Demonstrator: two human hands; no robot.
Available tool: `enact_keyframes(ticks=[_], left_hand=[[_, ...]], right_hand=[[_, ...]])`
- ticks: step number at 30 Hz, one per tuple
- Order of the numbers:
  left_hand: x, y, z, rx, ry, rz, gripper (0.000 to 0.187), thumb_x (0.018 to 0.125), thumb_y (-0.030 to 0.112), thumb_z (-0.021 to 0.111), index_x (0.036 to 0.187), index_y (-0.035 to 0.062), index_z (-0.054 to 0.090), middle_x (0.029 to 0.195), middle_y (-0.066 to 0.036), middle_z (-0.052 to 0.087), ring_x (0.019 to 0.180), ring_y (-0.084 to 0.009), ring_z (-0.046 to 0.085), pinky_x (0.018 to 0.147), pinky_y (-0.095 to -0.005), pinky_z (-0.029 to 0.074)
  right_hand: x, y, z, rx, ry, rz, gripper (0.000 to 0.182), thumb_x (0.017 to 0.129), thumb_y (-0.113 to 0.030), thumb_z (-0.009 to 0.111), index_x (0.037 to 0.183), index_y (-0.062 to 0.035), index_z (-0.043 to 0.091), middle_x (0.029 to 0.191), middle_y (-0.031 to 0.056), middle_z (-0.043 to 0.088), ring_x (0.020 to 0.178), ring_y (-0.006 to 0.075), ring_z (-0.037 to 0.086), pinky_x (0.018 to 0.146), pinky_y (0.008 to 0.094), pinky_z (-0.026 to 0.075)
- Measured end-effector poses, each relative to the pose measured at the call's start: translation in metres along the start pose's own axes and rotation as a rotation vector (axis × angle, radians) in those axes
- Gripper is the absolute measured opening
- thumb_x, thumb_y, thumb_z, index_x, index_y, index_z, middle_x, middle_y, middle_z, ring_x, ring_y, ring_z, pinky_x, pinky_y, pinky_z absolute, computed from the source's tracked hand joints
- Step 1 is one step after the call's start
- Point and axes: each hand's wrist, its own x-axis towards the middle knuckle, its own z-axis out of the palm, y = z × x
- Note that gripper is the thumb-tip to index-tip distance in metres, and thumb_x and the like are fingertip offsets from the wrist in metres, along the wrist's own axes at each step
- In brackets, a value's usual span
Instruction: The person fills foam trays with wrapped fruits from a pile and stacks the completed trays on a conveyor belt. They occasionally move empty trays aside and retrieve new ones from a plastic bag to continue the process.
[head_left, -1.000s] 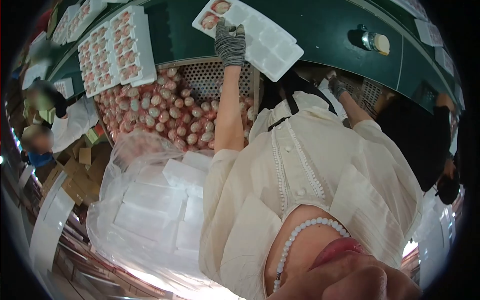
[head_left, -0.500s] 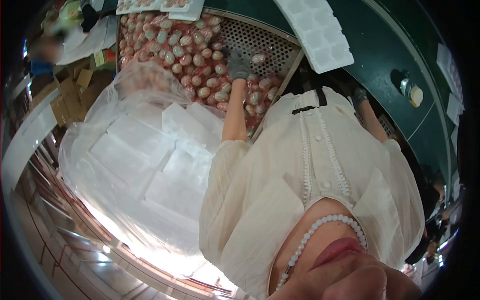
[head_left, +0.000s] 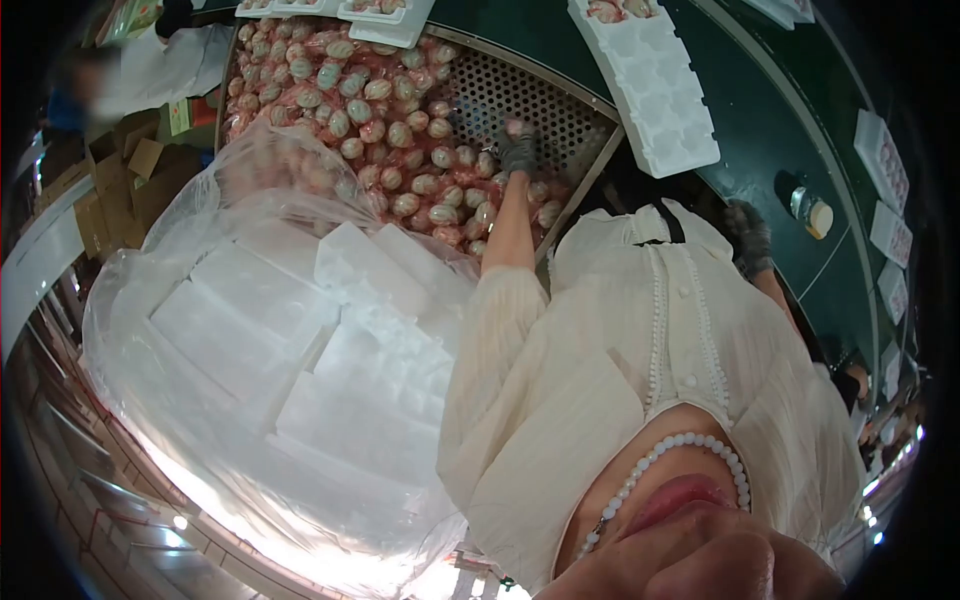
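My left hand, in a grey glove, is over the perforated metal bin. Its fingers are closed around a small reddish wrapped piece, mostly hidden by the glove. Many pale, egg-shaped pieces in clear, red-tinted wrappers are heaped to its left and below it. My right hand, also gloved, is low at the edge of the green table. The fingers look loosely bent and apart, with nothing visible in them. Nearest to it is a small clear jar with a pale lid.
A long white foam tray with moulded cells lies on the table, wrapped pieces at its far end. More filled trays stand behind the bin. A large clear bag of stacked white foam trays fills my left side. Cardboard boxes stand beyond.
My left hand has moved right over the bin to the wrapped piece that lay apart on the bare metal. My right hand shows more fully, lower along the table edge. The whole view has shifted slightly.
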Motion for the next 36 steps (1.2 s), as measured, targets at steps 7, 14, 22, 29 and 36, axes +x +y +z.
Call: enact_keyframes(ticks=[7,14,22,29,36], left_hand=[[-0.008,0.063,-0.038,-0.942,0.052,-0.085,0.034,0.078,0.04,0.051,0.096,0.0118,0.051,0.089,-0.004,0.055,0.075,-0.0192,0.051,0.067,-0.0376,0.043],[-0.009,0.219,-0.083,-1.713,-0.481,-0.363,0.031,0.086,0.033,0.044,0.105,0.0091,0.049,0.094,-0.003,0.054,0.083,-0.0149,0.051,0.072,-0.029,0.045],[-0.004,0.253,-0.082,-0.787,0.008,0.06,0.028,0.082,0.02,0.053,0.104,0.0029,0.046,0.095,-0.007,0.053,0.082,-0.0144,0.052,0.068,-0.0267,0.047],[0.014,0.286,-0.053,-0.951,-0.344,-0.231,0.016,0.077,0.008,0.055,0.092,0.0022,0.055,0.074,-0.004,0.057,0.059,-0.0109,0.054,0.049,-0.0229,0.046],[0.064,0.287,-0.024,-0.23,-0.175,0.169,0.021,0.069,0.015,0.057,0.086,0.0041,0.061,0.069,-0.01,0.061,0.058,-0.0157,0.057,0.056,-0.0277,0.046]], right_hand=[[0.0,-0.18,0.127,-0.348,-0.081,-0.701,0.027,0.082,-0.007,0.051,0.108,-0.0045,0.051,0.098,0.0047,0.056,0.086,0.0132,0.055,0.075,0.0245,0.044],[0.044,-0.215,0.225,-0.915,-0.233,-1.398,0.046,0.073,-0.017,0.062,0.115,-0.0078,0.044,0.114,0.0081,0.047,0.093,0.0193,0.052,0.078,0.0282,0.043],[0.066,-0.214,0.179,0.216,-0.445,-0.435,0.037,0.079,-0.018,0.057,0.112,-0.0064,0.044,0.098,0.0052,0.054,0.082,0.0131,0.055,0.063,0.0227,0.048],[0.067,-0.21,0.166,-0.49,-0.055,-0.671,0.053,0.072,-0.029,0.064,0.113,-0.006,0.041,0.1,0.0122,0.052,0.081,0.0169,0.056,0.068,0.0272,0.049],[0.092,-0.218,0.141,-0.948,-0.106,-1.209,0.059,0.066,-0.025,0.065,0.116,-0.0067,0.039,0.113,0.0148,0.042,0.098,0.0287,0.049,0.08,0.0338,0.044]])
